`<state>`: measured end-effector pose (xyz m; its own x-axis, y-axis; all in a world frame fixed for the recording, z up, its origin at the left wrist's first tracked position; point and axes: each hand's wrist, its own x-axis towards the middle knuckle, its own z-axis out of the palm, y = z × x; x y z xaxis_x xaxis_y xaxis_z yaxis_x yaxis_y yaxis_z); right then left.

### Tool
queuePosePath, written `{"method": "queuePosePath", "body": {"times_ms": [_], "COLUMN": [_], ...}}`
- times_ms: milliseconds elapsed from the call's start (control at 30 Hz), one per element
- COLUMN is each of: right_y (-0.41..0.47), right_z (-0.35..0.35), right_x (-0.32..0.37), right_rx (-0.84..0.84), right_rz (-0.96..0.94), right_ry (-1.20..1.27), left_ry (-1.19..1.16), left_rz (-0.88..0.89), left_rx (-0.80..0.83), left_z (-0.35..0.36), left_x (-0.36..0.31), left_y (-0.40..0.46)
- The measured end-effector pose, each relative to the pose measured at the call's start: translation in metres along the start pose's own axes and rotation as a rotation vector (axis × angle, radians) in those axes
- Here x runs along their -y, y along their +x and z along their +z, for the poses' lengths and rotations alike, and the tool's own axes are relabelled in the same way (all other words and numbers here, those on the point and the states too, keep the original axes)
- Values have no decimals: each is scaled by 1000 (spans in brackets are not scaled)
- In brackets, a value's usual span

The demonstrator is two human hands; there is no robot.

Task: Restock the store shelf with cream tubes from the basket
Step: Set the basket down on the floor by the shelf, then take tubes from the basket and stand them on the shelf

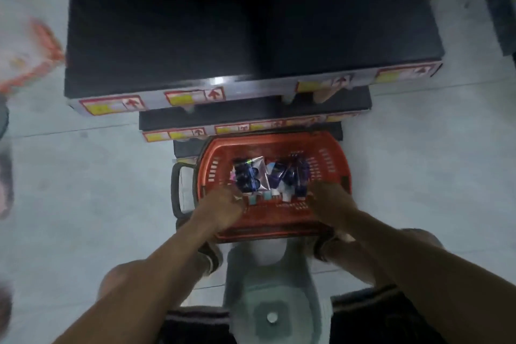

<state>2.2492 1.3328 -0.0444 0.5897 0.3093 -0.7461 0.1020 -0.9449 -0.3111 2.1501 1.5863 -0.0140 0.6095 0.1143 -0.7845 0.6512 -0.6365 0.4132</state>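
An orange plastic basket (329, 165) stands on the floor below me, against the foot of the shelving. Inside it lie several dark blue and purple cream tubes (248, 176), some with white caps. My left hand (223, 208) reaches into the basket's near left side, its fingertips at the tubes. My right hand (329, 200) reaches into the near right side next to a purple tube (300, 176). The picture is blurred, and whether either hand holds a tube does not show. The dark bare shelf (167, 36) spreads above the basket.
A smaller lower shelf (223, 117) sits just behind the basket; both shelf edges carry red and yellow price labels (111, 105). The basket's black handle (176, 190) hangs to its left. My feet (209, 257) stand at its near edge. Pale tiled floor (97, 190) lies on both sides.
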Motion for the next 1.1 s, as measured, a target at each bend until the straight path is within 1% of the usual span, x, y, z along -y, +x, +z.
{"method": "queuePosePath", "body": {"times_ms": [100,200,300,400,467,567,667,867,1000,1100], "right_y": [61,112,153,173,166,138,112,79,79,84], "right_z": [35,65,85,98,99,105,110,123,132,131], "right_x": [-19,-30,-37,-46,-48,-49,-49,-56,-58,-57], "right_rx": [-26,-20,-107,-219,-304,-329,-296,-257,-239,-225], "right_rz": [-21,-103,-75,-59,-67,-53,-56,-2,-17,-12], "right_ry": [-179,-306,-256,-137,-100,-67,-111,-104,-148,-133], "left_ry": [40,41,63,82,96,99,118,146,154,135], "left_rz": [-5,19,38,60,79,89,124,163,186,189], "left_rx": [-22,-60,-81,-143,-203,-236,-248,-287,-307,-314], "left_z": [25,45,61,72,79,93,104,120,125,126], "left_x": [29,51,65,77,82,88,90,91,94,93], "left_y": [59,113,151,173,175,159,142,107,100,103]}}
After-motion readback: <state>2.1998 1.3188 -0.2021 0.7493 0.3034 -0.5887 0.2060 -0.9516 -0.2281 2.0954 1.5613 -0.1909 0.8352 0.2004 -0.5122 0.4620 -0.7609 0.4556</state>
